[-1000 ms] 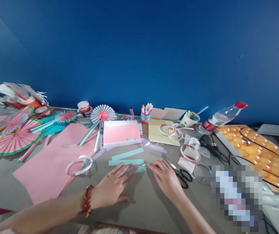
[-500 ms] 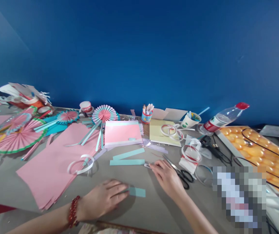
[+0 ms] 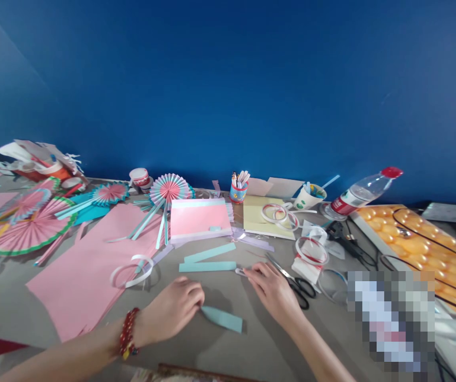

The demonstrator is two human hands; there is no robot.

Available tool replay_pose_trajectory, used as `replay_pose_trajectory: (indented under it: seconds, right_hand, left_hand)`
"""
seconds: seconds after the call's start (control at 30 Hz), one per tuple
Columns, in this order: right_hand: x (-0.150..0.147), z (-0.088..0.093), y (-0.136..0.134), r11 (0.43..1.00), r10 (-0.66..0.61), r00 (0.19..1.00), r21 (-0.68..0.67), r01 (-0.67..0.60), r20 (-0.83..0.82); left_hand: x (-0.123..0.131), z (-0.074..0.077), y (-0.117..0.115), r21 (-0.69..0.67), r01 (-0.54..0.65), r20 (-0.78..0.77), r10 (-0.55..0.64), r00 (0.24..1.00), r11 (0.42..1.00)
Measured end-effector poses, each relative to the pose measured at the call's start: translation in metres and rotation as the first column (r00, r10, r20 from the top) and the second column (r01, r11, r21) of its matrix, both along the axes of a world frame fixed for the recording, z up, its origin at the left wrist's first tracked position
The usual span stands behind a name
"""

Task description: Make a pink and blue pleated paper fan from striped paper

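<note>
Near the front of the grey bench, the left hand is curled tight, its fingertips pinching one end of a short teal strip. That strip is thin matte paper, a narrow rectangle. Its long axis runs from the pinching fingers out to the right and slightly back toward the person, and the free end lies on the bench. A red bead bracelet sits on that wrist.

Just beyond, the right hand lies low with its fingers stretched toward a small pale scrap. Whether it grips the scrap I cannot tell. Black-handled scissors lie just beside that hand, blades pointing away to the left.

Two longer teal strips rest farther back, roughly side to side, well apart from the held one. Flat pink sheets spread to the left with a white tape ring at their edge.

Bare bench surrounds the short strip on its near and right sides; the far side is hemmed by the long strips and the right hand
</note>
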State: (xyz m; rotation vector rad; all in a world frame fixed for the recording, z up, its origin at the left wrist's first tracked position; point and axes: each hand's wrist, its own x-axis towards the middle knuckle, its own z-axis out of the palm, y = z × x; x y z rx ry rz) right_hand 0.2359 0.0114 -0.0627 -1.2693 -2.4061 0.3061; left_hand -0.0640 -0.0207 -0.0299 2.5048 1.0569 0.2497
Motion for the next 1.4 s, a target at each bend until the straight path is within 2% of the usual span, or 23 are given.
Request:
replay_pose_trajectory:
  seconds: [0.07, 0.17, 0.27, 0.33, 0.37, 0.4, 0.43, 0.47, 0.53, 0.63, 0.77, 1.4]
  right_hand:
    - [0.000, 0.000, 0.000, 1.000, -0.006, 1.000, -0.007, 0.006, -0.010]
    - [-0.001, 0.000, 0.000, 1.000, -0.016, 1.000, -0.009, 0.015, -0.025]
    - [-0.001, 0.000, -0.001, 1.000, -0.014, 1.000, -0.014, 0.013, -0.010]
    - [-0.001, 0.001, -0.002, 1.000, -0.014, 1.000, -0.014, 0.014, -0.002]
    - [-0.001, 0.001, -0.003, 1.000, -0.016, 1.000, -0.009, 0.016, -0.003]
    - [-0.002, 0.001, -0.004, 1.000, -0.017, 1.000, -0.005, 0.017, -0.004]
    - [-0.002, 0.001, -0.004, 1.000, -0.021, 1.000, -0.002, 0.021, -0.003]
    - [-0.002, 0.001, -0.005, 1.000, -0.026, 1.000, 0.001, 0.026, 0.000]
    - [-0.001, 0.000, -0.005, 0.999, -0.032, 0.999, 0.002, 0.032, 0.012]
    - [-0.001, -0.001, -0.006, 1.000, -0.030, 0.999, -0.009, 0.030, 0.035]
    - [-0.003, -0.002, -0.008, 0.999, -0.027, 0.999, -0.026, 0.028, 0.044]
    - [-0.008, -0.004, -0.012, 1.000, -0.017, 1.000, -0.007, 0.017, 0.022]
  left_hand:
    - [-0.006, 0.000, 0.025, 0.045, -0.109, 0.068, 0.106, 0.992, 0.993]
    - [-0.018, -0.004, 0.069, 0.128, -0.288, 0.165, 0.266, 0.950, 0.949]
    - [-0.020, -0.008, 0.093, 0.296, -0.334, 0.107, 0.316, 0.943, 0.895]
    - [-0.015, -0.012, 0.089, 0.402, -0.284, 0.070, 0.280, 0.957, 0.870]
    - [-0.010, -0.014, 0.082, 0.416, -0.195, 0.038, 0.197, 0.980, 0.888]
    - [-0.006, -0.016, 0.074, 0.396, -0.050, -0.015, 0.060, 0.998, 0.917]
    - [-0.002, -0.019, 0.066, 0.352, 0.106, -0.067, -0.088, 0.994, 0.930]
    - [0.001, -0.023, 0.059, 0.306, 0.214, -0.095, -0.194, 0.976, 0.928]
    - [0.005, -0.030, 0.049, 0.225, 0.275, -0.109, -0.256, 0.961, 0.935]
    - [0.004, -0.038, 0.045, 0.146, 0.260, -0.104, -0.247, 0.964, 0.955]
    - [0.002, -0.041, 0.048, 0.104, 0.256, -0.098, -0.246, 0.964, 0.961]
    - [0.003, -0.039, 0.047, 0.113, 0.243, -0.054, -0.238, 0.970, 0.963]
